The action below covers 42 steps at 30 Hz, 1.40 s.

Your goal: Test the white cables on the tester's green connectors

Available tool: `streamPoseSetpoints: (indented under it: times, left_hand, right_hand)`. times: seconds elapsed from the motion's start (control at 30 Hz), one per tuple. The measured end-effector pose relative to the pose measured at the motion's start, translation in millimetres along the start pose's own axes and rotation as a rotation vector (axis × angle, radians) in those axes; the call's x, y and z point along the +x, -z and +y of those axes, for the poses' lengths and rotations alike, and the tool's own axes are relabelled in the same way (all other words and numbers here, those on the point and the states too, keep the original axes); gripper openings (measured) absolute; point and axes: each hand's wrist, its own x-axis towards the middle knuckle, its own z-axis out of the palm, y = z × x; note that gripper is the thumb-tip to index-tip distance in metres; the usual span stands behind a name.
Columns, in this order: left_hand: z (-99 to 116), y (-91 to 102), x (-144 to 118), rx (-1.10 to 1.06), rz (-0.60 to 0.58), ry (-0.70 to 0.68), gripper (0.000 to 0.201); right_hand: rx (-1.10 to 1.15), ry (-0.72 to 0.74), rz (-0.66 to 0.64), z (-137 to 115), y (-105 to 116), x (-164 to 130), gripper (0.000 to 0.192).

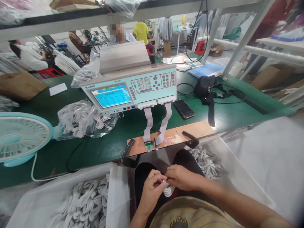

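A coiled white cable is pinched between my two hands, low over my lap. My left hand has its thumb and fingers closed around the cable near its end. From the right, my right hand meets it, fingers bent onto the same cable. Just beyond the hands, a copper-coloured board lies along the table's front edge, with a small green circuit board on it. Two grey ribbon cables run from there up to a tester with a lit blue screen.
White bins of coiled cables stand at left and right. Black clamps grip the board. A fan, bagged cables, a phone and a black pouch rest on the green table. People sit beyond.
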Motion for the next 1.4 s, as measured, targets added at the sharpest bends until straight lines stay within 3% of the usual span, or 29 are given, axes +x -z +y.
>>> streamPoseSetpoints:
  times: [0.2,0.43,0.53,0.63,0.73,0.83,0.93,1.13,1.4]
  left_hand:
    - [-15.8,-0.8,2.3,-0.123,0.114,0.145,0.024]
    - [-18.6,7.4,10.7,-0.132,0.184,0.065,0.028]
    - [-11.6,13.0,16.5,-0.17,0.2,0.083,0.024]
    - [-2.1,16.0,23.3,-0.245,0.162,0.189,0.021]
    - [4.9,13.8,32.5,-0.349,0.168,0.26,0.025]
    - [5.4,8.9,43.1,-0.45,0.27,0.217,0.028]
    - [0.3,5.0,50.5,-0.522,0.34,0.175,0.03]
    - [-8.4,8.1,54.2,-0.52,0.31,0.16,0.034]
    - [4.9,39.7,60.9,-0.213,0.084,0.084,0.033]
  right_hand:
    - [-0.055,0.034,-0.118,-1.7,3.0,10.7,0.013]
    - [-0.188,0.062,-0.161,-9.9,11.5,27.9,0.012]
    - [-0.216,0.003,-0.033,-10.9,7.8,32.9,0.01]
    - [-0.177,-0.095,0.227,-6.1,1.0,39.8,0.011]
    - [0.037,-0.208,0.477,3.9,-4.9,49.3,0.012]
    - [0.425,-0.359,0.612,15.1,-12.1,57.9,0.012]
    - [0.678,-0.442,0.665,22.2,-20.8,63.3,0.017]
    - [0.924,-0.523,0.703,16.2,-22.9,69.5,0.025]
    - [1.227,-0.608,0.725,-0.4,-11.2,80.1,0.031]
